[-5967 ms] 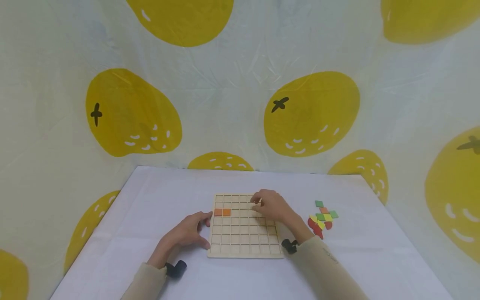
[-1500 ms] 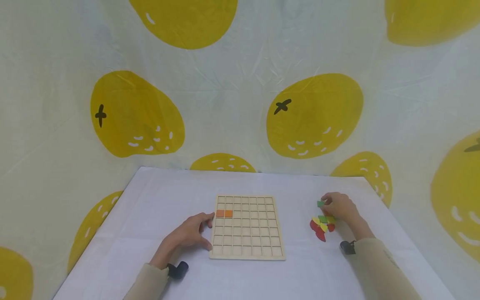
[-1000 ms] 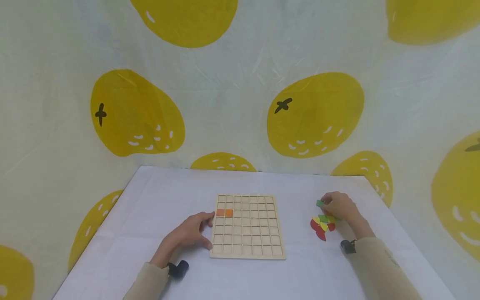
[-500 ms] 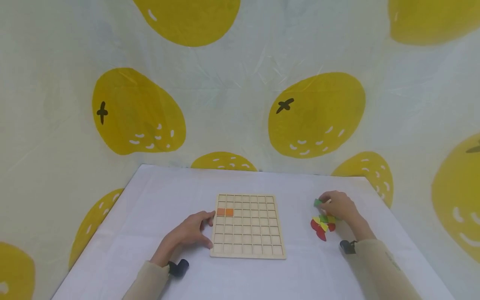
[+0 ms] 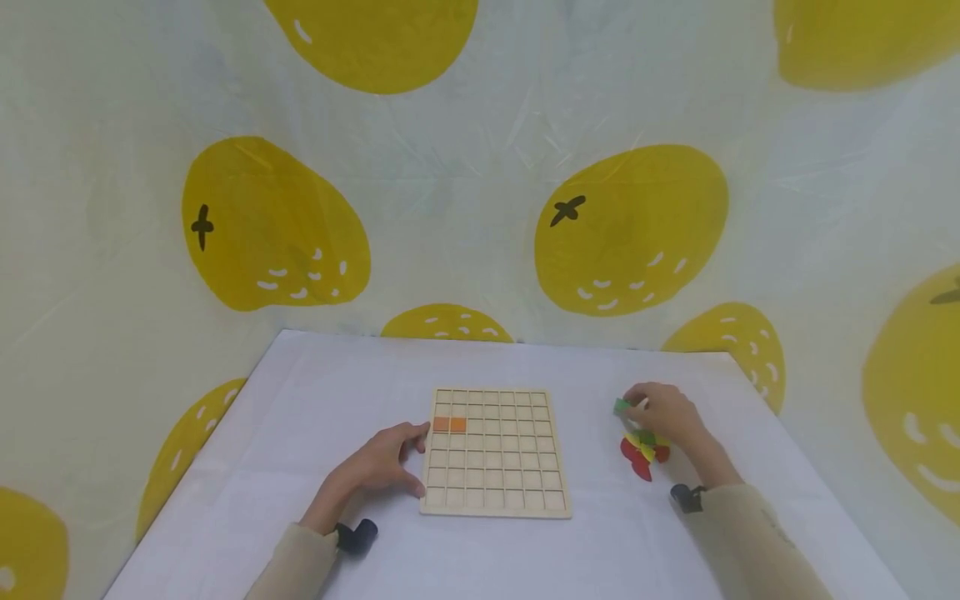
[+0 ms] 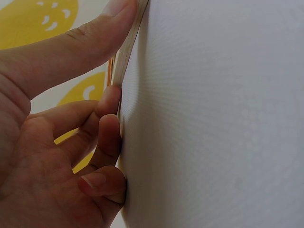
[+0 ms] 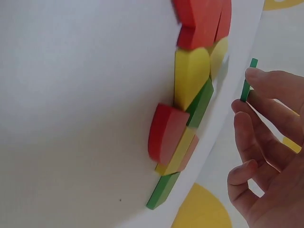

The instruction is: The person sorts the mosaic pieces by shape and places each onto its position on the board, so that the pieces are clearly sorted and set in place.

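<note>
A green tile (image 5: pixel 622 406) in the right hand (image 5: pixel 666 410), beside the grid board (image 5: pixel 498 458)

The right hand is narrow at its tips: thumb and finger pinch the green tile by its side, and the tile is off the table, to the right of the board and well apart from it. In the right wrist view the other fingers are loosely bent and hold nothing.

The left hand (image 5: pixel 381 458) is wide – the thumb touches the left side of the board near its closer corner, and the fingers touch the same side farther up.

On the board, two orange squares (image 5: pixel 450 425) lie side by side. They occupy the first two cells from the left, in the third row from the far side.

To the right of the board, partly under the right hand, is a small group of pieces: red pieces (image 7: pixel 202 23) nearest to the person, then yellow pieces (image 7: pixel 192 71) and green pieces (image 7: pixel 202 104) among them. Some pieces overlap, so I cannot count them surely.

Under the board there is a white table (image 5: pixel 322 383); beyond it hangs a pale backdrop (image 5: pixel 450 208) with big yellow fruit shapes.
</note>
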Motion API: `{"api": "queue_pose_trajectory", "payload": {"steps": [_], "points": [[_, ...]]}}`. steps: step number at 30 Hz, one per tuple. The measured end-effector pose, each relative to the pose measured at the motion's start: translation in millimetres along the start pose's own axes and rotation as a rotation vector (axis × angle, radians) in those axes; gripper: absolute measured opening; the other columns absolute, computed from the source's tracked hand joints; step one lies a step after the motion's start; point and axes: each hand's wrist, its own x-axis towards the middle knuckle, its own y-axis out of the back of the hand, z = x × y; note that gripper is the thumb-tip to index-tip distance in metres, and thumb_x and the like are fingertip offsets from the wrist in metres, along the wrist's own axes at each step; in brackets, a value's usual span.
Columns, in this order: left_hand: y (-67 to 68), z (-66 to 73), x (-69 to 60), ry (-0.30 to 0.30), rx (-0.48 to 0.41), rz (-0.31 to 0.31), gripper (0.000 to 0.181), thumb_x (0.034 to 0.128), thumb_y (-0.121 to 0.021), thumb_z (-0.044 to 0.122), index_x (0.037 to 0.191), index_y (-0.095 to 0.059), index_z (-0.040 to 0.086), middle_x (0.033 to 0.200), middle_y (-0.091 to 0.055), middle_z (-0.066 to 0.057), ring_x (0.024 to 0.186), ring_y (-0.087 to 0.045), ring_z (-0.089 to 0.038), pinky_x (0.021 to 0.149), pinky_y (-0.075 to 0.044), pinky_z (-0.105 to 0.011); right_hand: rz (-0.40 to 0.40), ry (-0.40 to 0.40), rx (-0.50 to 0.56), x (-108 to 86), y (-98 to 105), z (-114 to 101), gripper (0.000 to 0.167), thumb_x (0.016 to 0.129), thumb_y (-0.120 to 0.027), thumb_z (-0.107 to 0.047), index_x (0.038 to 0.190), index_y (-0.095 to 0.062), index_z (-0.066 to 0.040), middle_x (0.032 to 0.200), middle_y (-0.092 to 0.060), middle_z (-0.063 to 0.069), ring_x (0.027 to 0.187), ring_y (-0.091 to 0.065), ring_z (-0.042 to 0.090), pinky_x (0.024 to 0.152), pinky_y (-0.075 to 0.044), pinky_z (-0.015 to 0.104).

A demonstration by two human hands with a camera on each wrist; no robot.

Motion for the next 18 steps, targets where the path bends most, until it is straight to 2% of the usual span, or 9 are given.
{"api": "queue_pose_trajectory", "payload": {"steps": [9,16,18], "points": [[-0.8,1.3,-0.4,0.016,-0.014,0.002,0.107,0.0595,-0.100,0.022,0.153,-0.050,0.009,0.100,-0.055,0.008,0.096,-0.047,-0.017,0.081,-0.041,-0.033,0.026,0.046,-0.014,1.0,-14.5,-6.9,0.036,0.095,-0.073,-0.031,0.125,-0.071,-0.012,0.117,-0.071,0.012,0.094,-0.061,0.027,0.072,-0.057,0.036],[-1.1,0.4,-0.3,-0.002,-0.012,0.000,0.108,0.0588,-0.101,0.022,0.153,-0.050,0.008,0.100,-0.054,0.008,0.094,-0.047,-0.016,0.078,-0.041,-0.032,0.007,0.011,0.013,-1.5,-22.9,-15.6,0.038,0.095,-0.073,-0.033,0.127,-0.069,-0.014,0.121,-0.069,0.012,0.093,-0.060,0.027,0.053,-0.055,0.031],[-1.0,0.3,-0.2,-0.003,-0.013,0.000,0.108,0.0589,-0.101,0.022,0.153,-0.050,0.008,0.100,-0.055,0.008,0.094,-0.047,-0.016,0.078,-0.041,-0.032,0.015,0.030,0.003,-2.5,-23.6,-18.0,0.038,0.095,-0.073,-0.032,0.127,-0.069,-0.012,0.120,-0.069,0.013,0.092,-0.061,0.026,0.052,-0.054,0.031]]}}
